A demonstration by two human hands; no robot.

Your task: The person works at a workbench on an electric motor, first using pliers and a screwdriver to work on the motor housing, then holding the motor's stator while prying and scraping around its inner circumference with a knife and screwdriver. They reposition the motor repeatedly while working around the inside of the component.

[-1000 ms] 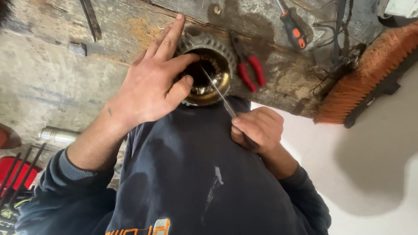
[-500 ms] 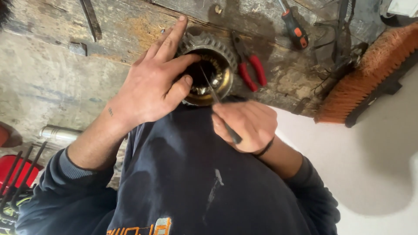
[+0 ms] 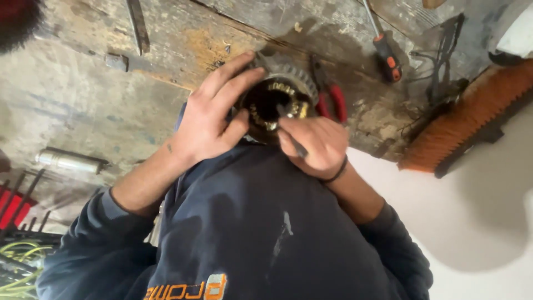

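Fingers of left hand clasp round metal part; right hand grip pinches thin tool.

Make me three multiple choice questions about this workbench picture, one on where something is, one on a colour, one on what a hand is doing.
1. Where do the pliers lie?
A. on the bench beside the round motor part
B. on the floor
C. in the left hand

2. What colour are the brush bristles?
A. blue
B. orange
C. white

3. What is the right hand doing?
A. resting open on the bench
B. gripping a thin tool that points into the part
C. holding the brush

Answers: 1 A, the red handles rest on the wood just next to the part. 2 B, the bristles show orange. 3 B, its fingers close round the tool while the left hand steadies the part.
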